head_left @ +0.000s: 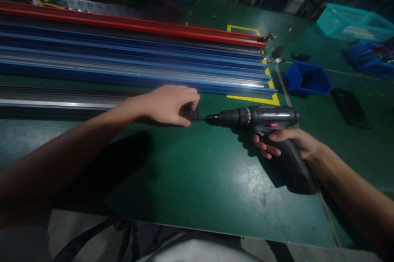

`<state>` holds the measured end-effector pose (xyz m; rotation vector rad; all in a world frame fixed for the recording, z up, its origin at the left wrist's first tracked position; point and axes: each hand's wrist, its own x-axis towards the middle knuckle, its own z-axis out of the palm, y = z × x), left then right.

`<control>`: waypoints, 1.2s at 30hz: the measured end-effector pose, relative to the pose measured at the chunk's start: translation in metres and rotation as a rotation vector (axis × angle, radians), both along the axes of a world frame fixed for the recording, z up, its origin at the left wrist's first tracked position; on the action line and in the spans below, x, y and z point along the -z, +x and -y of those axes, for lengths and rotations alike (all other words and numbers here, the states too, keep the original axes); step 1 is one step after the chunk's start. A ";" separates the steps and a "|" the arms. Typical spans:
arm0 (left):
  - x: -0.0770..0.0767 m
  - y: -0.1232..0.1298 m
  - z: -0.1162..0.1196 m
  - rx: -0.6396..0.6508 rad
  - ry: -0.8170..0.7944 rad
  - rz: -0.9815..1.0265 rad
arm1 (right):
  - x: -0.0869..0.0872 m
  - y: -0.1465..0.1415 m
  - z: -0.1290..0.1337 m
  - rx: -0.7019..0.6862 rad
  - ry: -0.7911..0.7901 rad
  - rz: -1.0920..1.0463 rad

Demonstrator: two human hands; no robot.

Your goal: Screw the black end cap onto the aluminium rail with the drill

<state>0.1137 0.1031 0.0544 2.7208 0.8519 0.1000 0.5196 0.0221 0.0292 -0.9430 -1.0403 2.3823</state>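
Note:
My right hand [285, 141] is wrapped round the grip of a black cordless drill [271, 116], which points left. Its bit [207, 117] meets a small dark end piece [193, 113] at the right end of a long dark metal profile [76, 104]. Over that end lies my left hand [170, 104], thumb and fingers closed round it. The palm hides much of the profile's end, and I cannot make out a screw at the bit's tip.
Blue profiles [138, 61] and a red one [138, 22] lie side by side behind. Yellow tape [258, 100] marks the green table [197, 180]. At right are a blue bin [308, 79], a dark phone-like slab [351, 108] and a teal crate [353, 22].

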 end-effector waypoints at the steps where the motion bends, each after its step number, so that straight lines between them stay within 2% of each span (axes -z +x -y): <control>1: 0.000 0.000 0.000 -0.002 -0.003 0.000 | 0.000 0.000 0.000 -0.002 0.002 -0.003; 36: 0.002 -0.001 -0.001 -0.002 0.004 -0.004 | 0.000 0.001 -0.001 -0.008 -0.036 -0.045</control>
